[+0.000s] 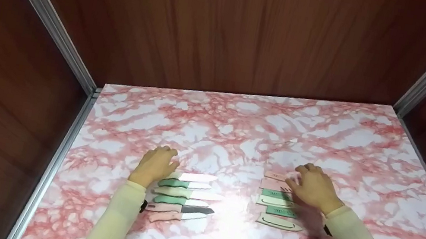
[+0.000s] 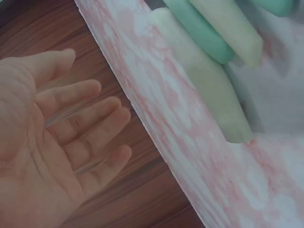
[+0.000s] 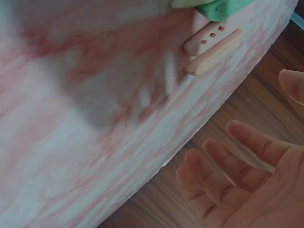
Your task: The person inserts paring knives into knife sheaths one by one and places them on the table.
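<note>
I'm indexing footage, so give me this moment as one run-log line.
left hand: empty, near knives | right hand: empty, near sheaths | knives: blades bare | sheaths: right of knives

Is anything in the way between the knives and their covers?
No, nothing I can see. The knives lie beside the left hand, the covers lie beside the right hand, and just tabletop shows in the gap between the two rows.

Forearms [image 1: 115, 218] stretched forward, well apart; left hand [image 1: 155, 166], right hand [image 1: 315, 188] palm-down, fingers [image 2: 99, 135] loosely bent.
</note>
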`<move>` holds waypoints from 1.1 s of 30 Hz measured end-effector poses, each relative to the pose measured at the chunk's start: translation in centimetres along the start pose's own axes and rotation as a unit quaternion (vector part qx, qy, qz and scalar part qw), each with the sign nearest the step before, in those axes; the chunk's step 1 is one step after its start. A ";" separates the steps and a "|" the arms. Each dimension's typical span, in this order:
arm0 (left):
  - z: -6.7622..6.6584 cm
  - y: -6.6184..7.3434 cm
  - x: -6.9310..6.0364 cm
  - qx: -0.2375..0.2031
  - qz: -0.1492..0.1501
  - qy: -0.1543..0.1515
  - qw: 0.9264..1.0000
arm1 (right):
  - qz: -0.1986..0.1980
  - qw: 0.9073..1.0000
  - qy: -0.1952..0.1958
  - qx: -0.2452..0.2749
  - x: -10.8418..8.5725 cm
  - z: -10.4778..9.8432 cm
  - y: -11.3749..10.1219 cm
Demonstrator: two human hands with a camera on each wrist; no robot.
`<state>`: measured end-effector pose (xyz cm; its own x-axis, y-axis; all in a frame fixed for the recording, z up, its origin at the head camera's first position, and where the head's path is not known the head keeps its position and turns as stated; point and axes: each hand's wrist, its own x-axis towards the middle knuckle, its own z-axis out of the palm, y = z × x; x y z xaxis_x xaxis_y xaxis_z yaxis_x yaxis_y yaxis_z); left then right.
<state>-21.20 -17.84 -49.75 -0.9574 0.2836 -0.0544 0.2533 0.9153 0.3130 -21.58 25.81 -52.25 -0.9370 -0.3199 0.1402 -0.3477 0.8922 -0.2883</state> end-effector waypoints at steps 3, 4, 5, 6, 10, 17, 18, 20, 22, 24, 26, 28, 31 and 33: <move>0.3 -0.2 0.1 -0.002 0.002 -0.013 1.000 | -0.016 1.000 -0.006 0.022 -0.6 0.3 -0.1; 0.4 -0.2 0.0 -0.005 0.002 -0.014 1.000 | -0.029 0.999 -0.010 0.029 -0.7 0.5 -0.1; 0.5 -0.3 0.0 -0.006 0.003 -0.015 1.000 | -0.045 0.998 -0.012 0.037 -0.9 0.6 -0.2; 0.6 -0.3 0.0 -0.008 0.002 -0.015 1.000 | -0.064 0.997 -0.015 0.044 -1.1 0.7 -0.3; 0.8 -0.3 0.0 -0.014 0.001 -0.015 1.000 | -0.139 0.987 -0.037 0.066 -2.0 1.3 -0.8; 0.8 -0.4 -0.1 -0.015 -0.003 -0.024 1.000 | -0.191 0.975 -0.096 0.064 -3.7 2.1 -2.0; 0.9 -0.4 0.0 -0.016 -0.003 -0.025 1.000 | -0.193 0.974 -0.102 0.060 -3.8 2.2 -2.2; 0.8 -0.4 0.0 -0.022 -0.010 -0.031 0.999 | -0.197 0.973 -0.106 0.052 -4.1 2.3 -2.5; 0.9 -0.4 0.0 -0.025 -0.014 -0.035 0.999 | -0.200 0.972 -0.111 0.049 -4.3 2.2 -2.8; 1.0 -0.5 0.0 -0.027 -0.017 -0.034 0.999 | -0.202 0.972 -0.114 0.043 -4.4 2.2 -3.0; 1.1 -0.6 0.0 -0.026 -0.018 -0.031 0.999 | -0.202 0.972 -0.116 0.035 -4.6 2.2 -3.2; 1.1 -0.7 0.0 -0.026 -0.017 -0.028 0.999 | -0.201 0.972 -0.119 0.030 -4.7 2.3 -3.3; 1.2 -0.9 0.0 -0.028 -0.019 -0.030 0.999 | -0.195 0.974 -0.117 0.026 -4.9 2.6 -3.5; 1.2 -1.0 0.0 -0.025 -0.020 -0.032 0.999 | -0.192 0.975 -0.114 0.026 -5.1 2.8 -3.6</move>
<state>-21.29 -18.35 -51.24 -0.9555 0.2660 -0.1275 0.2062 0.9113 0.3565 -15.67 23.35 -54.60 -0.7191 -0.6941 0.0350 -0.6692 0.6779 -0.3043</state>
